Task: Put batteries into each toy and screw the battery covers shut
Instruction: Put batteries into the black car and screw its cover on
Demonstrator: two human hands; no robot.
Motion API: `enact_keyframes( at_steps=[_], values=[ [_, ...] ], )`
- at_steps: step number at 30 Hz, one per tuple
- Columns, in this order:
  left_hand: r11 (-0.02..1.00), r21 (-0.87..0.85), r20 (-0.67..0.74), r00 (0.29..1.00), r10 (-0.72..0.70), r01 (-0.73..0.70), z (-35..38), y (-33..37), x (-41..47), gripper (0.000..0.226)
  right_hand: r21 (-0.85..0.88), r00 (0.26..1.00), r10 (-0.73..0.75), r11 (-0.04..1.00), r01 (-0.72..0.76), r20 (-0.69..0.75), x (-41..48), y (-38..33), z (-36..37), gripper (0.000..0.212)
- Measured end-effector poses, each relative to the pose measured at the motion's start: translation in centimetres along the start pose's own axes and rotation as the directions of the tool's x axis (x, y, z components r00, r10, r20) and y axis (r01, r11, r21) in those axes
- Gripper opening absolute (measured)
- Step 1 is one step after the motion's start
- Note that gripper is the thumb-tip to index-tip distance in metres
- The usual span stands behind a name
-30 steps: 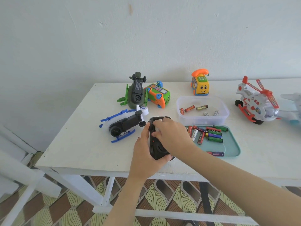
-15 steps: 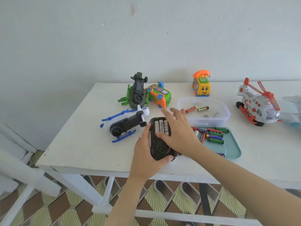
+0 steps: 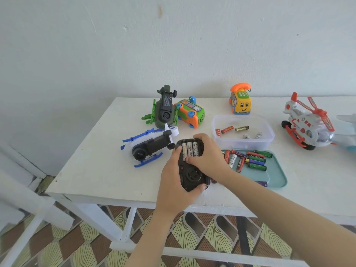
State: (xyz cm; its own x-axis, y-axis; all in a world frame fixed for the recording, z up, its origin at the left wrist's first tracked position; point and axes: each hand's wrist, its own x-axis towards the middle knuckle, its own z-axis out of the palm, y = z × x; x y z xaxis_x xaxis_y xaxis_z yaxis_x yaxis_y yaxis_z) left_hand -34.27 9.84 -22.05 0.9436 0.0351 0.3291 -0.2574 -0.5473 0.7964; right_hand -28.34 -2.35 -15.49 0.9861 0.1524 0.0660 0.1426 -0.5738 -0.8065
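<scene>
Black toy (image 3: pixel 190 174) belly-up, cover off, three white batteries (image 3: pixel 189 149) side by side inside; left hand (image 3: pixel 173 184) grips its body, right hand (image 3: pixel 209 154) curls round its top.

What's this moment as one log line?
left hand grips black toy | right hand grips it, thumb on exposed batteries

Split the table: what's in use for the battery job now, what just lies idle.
In use: black toy, gripped by the left hand; batteries in its open bay, the fingers of the right hand curled over them.
Idle: battery tray, clear tub, blue helicopter, green helicopter, orange-green car, yellow phone car, red-white helicopter.
</scene>
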Motion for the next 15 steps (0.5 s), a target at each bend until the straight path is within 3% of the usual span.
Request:
enact_keyframes(
  at_steps=[4,6,7,9,11,13,15],
  values=[
    [0.999,0.017,-0.076,0.996,0.051,-0.050,0.2,0.2,-0.1,0.108,0.067,0.986,-0.035,0.997,0.024,0.163,0.2,-0.1,-0.7,0.051],
    [0.999,-0.014,-0.081,0.996,0.038,-0.039,0.2,0.2,0.1,0.109,0.167,0.990,-0.027,0.986,0.003,0.142,0.9,-0.3,-1.4,0.042],
    [0.999,-0.033,-0.076,0.997,0.029,-0.032,0.2,0.1,0.1,0.109,0.100,0.997,-0.058,0.994,0.052,0.053,1.6,-0.2,-1.8,0.043],
    [0.998,-0.059,-0.063,0.998,0.009,-0.012,0.1,0.1,0.1,0.110,-0.296,0.978,-0.171,0.946,0.131,-0.115,3.2,0.5,-2.8,0.041],
    [0.997,-0.078,-0.054,0.998,-0.008,0.004,-0.1,0.2,0.1,0.112,-0.680,0.973,-0.215,0.726,0.099,-0.088,4.5,1.5,-3.5,0.036],
    [0.993,-0.115,-0.048,0.998,-0.036,0.031,-0.2,0.2,0.2,0.118,-0.828,0.992,-0.130,0.556,0.067,-0.007,5.2,2.2,-3.7,0.035],
    [0.988,-0.146,-0.039,0.997,-0.065,0.059,-0.2,0.2,0.3,0.120,-0.886,0.994,-0.097,0.457,0.084,0.045,5.2,2.5,-3.4,0.045]
  ],
)
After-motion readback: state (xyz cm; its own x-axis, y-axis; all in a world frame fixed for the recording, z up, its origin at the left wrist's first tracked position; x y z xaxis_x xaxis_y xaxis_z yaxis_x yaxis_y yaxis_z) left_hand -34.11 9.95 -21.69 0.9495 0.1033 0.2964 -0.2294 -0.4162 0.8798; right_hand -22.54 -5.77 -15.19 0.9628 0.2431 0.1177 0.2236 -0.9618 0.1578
